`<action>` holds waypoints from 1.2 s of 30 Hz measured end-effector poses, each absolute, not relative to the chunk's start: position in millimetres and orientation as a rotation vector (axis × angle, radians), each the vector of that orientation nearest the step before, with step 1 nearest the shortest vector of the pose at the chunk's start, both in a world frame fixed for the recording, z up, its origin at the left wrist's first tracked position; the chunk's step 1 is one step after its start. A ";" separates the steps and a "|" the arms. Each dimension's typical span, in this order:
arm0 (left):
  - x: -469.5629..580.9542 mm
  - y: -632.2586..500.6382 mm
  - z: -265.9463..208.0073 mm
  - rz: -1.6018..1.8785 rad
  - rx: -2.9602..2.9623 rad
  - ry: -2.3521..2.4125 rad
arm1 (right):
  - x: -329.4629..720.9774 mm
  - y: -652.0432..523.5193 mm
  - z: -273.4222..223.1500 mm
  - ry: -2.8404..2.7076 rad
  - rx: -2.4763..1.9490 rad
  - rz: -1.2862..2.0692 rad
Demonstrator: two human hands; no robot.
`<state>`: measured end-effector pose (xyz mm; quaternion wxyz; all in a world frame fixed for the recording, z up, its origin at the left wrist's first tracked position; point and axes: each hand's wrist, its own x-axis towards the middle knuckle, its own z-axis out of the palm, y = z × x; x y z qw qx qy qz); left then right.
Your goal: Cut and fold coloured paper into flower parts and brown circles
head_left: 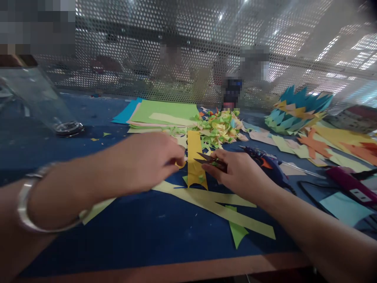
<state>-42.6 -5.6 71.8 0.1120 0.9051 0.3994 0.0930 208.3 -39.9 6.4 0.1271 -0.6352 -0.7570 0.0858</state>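
Perforated grey panel (191,19) stands behind blue tabletop (126,236). Front edge (165,271) is reddish-brown. Bright light spots (220,17) show high up.

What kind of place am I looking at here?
Probably a craft workspace, perhaps a workshop or classroom. The signs are scissors in the right hand, a heap of cut paper scraps, and a glue gun on the table.

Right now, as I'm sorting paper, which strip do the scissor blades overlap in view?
The long yellow strip between the left hand and right hand: the scissors show in front of it, while the pale strips appear clear of them.
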 end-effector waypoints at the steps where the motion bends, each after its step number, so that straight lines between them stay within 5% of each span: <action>1: -31.8 -9.0 63.7 0.194 2.775 1.065 | 207.2 -41.8 7.1 -2.213 -1.862 0.225; 9: 0.0 -11.1 20.3 0.096 3.102 1.020 | 207.0 -46.7 8.7 -2.283 -1.812 0.149; 18: -10.7 -11.0 53.6 0.661 2.778 1.124 | 201.3 -55.8 7.5 -2.360 -1.809 0.263; 23: -17.5 -7.5 45.9 0.599 2.590 1.146 | 200.4 -59.0 6.4 -2.385 -1.779 0.206; 36: -7.5 -22.3 27.3 0.786 1.140 0.926 | 203.7 -73.5 8.2 -2.256 -1.458 -0.383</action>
